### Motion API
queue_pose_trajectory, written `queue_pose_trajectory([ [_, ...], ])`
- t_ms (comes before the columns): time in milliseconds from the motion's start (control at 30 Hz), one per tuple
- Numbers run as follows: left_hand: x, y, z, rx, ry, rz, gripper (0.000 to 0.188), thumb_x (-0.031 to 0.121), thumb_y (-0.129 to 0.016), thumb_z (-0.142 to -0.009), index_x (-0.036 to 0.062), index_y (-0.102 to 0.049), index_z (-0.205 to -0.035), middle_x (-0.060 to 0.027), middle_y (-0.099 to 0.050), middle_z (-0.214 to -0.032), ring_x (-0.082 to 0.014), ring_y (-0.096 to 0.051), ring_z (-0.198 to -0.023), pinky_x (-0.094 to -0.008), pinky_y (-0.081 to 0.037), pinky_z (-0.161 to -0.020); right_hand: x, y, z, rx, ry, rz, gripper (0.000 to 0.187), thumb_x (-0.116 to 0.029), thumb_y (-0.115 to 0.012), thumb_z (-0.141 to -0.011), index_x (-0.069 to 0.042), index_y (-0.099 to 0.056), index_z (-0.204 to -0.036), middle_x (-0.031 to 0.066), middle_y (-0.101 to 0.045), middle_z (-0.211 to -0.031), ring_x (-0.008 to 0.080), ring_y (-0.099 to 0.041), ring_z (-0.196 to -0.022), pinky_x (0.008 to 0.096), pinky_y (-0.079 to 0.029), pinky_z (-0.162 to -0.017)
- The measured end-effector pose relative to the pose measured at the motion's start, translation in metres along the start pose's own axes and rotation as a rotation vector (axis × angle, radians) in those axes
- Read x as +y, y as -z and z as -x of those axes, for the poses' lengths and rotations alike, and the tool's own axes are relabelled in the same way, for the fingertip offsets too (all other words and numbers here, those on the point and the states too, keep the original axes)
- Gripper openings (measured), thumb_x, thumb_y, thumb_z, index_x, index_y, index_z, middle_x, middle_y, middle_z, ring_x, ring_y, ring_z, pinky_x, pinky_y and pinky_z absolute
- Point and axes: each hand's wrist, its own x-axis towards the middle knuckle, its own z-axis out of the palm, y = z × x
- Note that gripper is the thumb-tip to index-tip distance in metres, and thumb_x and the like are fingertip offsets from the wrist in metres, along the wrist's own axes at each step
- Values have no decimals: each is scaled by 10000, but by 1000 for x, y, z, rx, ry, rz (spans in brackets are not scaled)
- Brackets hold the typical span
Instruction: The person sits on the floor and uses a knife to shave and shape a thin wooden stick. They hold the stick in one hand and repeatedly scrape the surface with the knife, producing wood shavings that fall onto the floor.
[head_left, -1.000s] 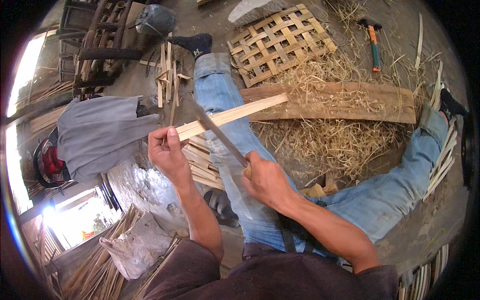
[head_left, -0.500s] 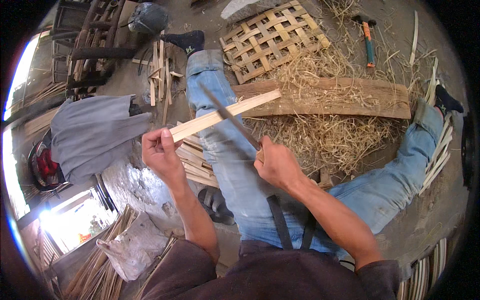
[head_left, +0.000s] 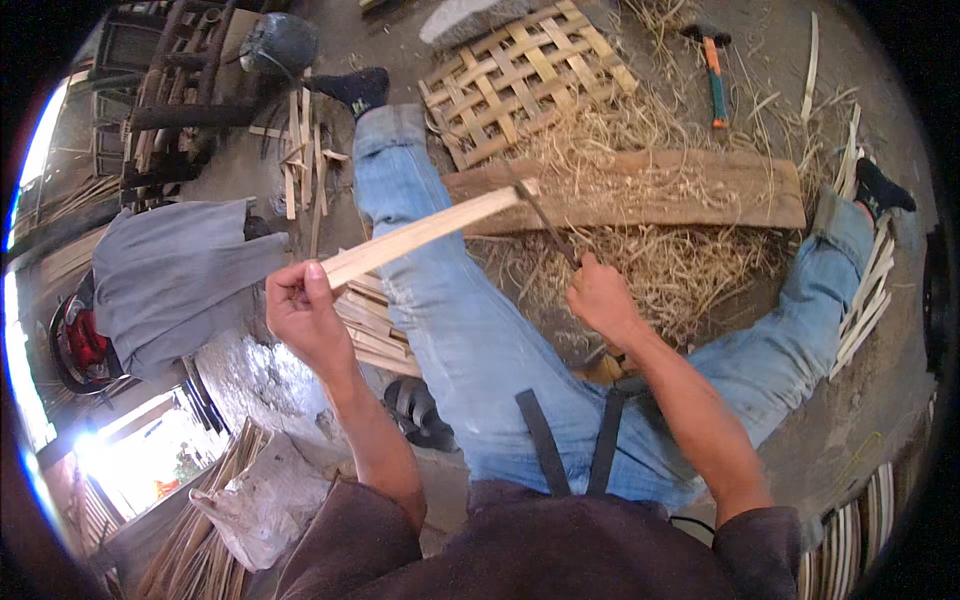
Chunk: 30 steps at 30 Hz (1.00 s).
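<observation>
My left hand [head_left: 308, 310] is closed on the near end of a pale, flat bamboo strip [head_left: 425, 236], thumb on top. The strip slants up to the right over my left thigh. My right hand [head_left: 600, 297] grips a long, narrow knife [head_left: 548, 222] by its handle, which my fingers mostly hide. The blade crosses the strip close to its far end and appears to touch it. Beyond the knife lies a wooden plank [head_left: 690, 205] strewn with curly shavings [head_left: 650, 275].
A woven bamboo lattice [head_left: 525, 80] and a hammer [head_left: 715, 80] lie beyond the plank. Cut strips are beside my left leg [head_left: 375, 325] and by my right foot [head_left: 865, 300]. A grey cloth [head_left: 170, 280] hangs at left; a whitish sack [head_left: 265, 505] rests on thin sticks.
The knife has slid from the middle of the strip toward its far end, my right hand moving right and upward. The whole view has shifted slightly.
</observation>
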Motion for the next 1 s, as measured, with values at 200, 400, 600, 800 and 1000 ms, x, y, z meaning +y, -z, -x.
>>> queue_pose_trajectory([
  [200,7,21,-5,152,-18,-28,153,159,-645,-915,28,-568,-896,-42,-580,-881,-115,-574,-768,-250,-523,-627,21,6,-5,58,-8,120,319,-173,-632,-806,44,-509,-1005,282,-652,-820,451,-654,-820,511,-532,-740],
  [400,3,28,-11,57,-25,-50,141,147,-652,-914,33,-571,-900,-31,-574,-869,-94,-561,-744,-229,-478,-598,21,6,-1,137,59,-106,359,-191,-613,-807,70,-511,-1031,300,-656,-853,468,-649,-833,500,-529,-739],
  [600,0,14,-7,109,-121,-98,89,90,-584,-928,14,-548,-899,-31,-546,-841,-91,-550,-712,-241,-527,-586,-52,66,50,-7,-65,-107,380,-204,-606,-801,106,-502,-994,318,-648,-892,467,-655,-816,500,-534,-742],
  [800,12,-9,-4,113,85,241,201,205,-490,-929,40,-536,-1035,-44,-516,-955,-145,-560,-846,-297,-542,-719,-140,116,134,-2,121,397,222,-150,-572,-853,9,-490,-985,210,-641,-822,379,-672,-721,445,-558,-557],
  [1000,9,-10,-6,22,101,439,273,260,-481,-932,34,-556,-1066,-70,-557,-971,-149,-572,-830,-272,-507,-665,-120,91,101,8,258,40,285,-159,-577,-875,16,-474,-1076,244,-615,-863,421,-644,-753,490,-533,-695],
])
